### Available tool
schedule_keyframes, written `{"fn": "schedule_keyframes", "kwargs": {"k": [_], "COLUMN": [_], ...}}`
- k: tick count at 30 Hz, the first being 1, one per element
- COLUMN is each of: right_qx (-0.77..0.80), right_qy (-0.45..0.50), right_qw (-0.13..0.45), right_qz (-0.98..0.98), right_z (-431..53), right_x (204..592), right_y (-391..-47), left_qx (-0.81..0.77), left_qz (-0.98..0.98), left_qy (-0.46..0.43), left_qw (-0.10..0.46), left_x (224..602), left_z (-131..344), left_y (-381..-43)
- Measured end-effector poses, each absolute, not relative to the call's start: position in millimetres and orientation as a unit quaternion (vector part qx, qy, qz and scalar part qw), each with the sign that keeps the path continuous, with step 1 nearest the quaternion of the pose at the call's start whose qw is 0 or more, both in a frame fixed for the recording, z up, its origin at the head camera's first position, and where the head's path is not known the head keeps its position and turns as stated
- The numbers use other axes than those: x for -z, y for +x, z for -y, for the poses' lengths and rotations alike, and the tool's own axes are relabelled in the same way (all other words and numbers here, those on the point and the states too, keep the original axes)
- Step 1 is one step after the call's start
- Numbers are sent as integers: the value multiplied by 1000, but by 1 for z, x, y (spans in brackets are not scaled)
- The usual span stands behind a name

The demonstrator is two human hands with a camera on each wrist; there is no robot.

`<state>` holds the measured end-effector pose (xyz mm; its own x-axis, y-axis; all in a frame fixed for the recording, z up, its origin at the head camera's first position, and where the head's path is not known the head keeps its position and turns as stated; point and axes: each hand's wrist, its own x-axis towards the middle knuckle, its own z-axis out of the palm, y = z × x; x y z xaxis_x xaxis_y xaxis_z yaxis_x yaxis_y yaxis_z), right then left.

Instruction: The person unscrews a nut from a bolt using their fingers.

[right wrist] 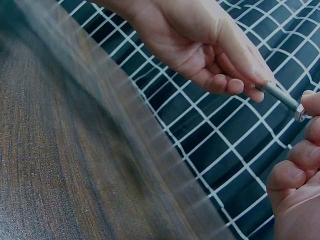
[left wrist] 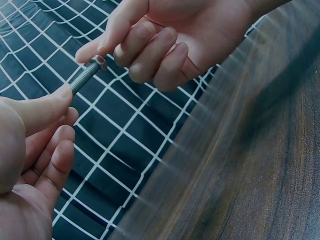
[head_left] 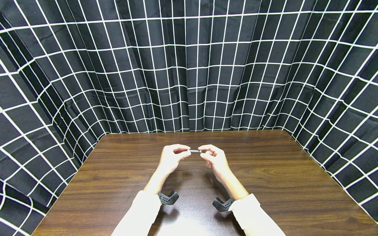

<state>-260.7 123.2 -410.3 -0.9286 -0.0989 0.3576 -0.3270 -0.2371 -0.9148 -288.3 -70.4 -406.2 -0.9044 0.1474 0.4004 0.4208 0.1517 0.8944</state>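
A small metal bolt (head_left: 194, 151) is held level above the table between both hands. My left hand (head_left: 170, 159) pinches one end between thumb and index finger, which cover that end. The thread on the shank (left wrist: 85, 77) shows in the left wrist view. At the other end is a hexagonal piece (right wrist: 299, 113), lying between the thumb and index fingertips of my right hand (head_left: 217, 160). The other fingers of the right hand are curled in towards the palm, as the left wrist view shows.
The brown wood-grain table (head_left: 118, 183) lies below both hands. A dark curtain with a white grid (head_left: 189, 65) stands behind the table and along both sides. Each wrist wears a dark grey band mount (head_left: 169, 198), close over the tabletop.
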Motion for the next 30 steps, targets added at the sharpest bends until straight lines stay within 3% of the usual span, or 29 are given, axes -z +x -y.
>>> {"fn": "schedule_keyframes", "kwargs": {"k": [12, 19, 30], "right_qx": [-741, -718, -730], "right_qy": [145, 96, 98], "right_qw": [84, 68, 50], "right_qz": [650, 686, 674], "right_z": [-123, -123, -122], "right_x": [412, 414, 415], "right_y": [-263, -264, -264], "left_qx": [618, 619, 613], "left_qz": [755, 752, 753], "left_qy": [-190, -197, -209], "left_qw": [110, 112, 116], "left_x": [408, 406, 405], "left_z": [69, 67, 67], "left_y": [-288, -286, -284]}}
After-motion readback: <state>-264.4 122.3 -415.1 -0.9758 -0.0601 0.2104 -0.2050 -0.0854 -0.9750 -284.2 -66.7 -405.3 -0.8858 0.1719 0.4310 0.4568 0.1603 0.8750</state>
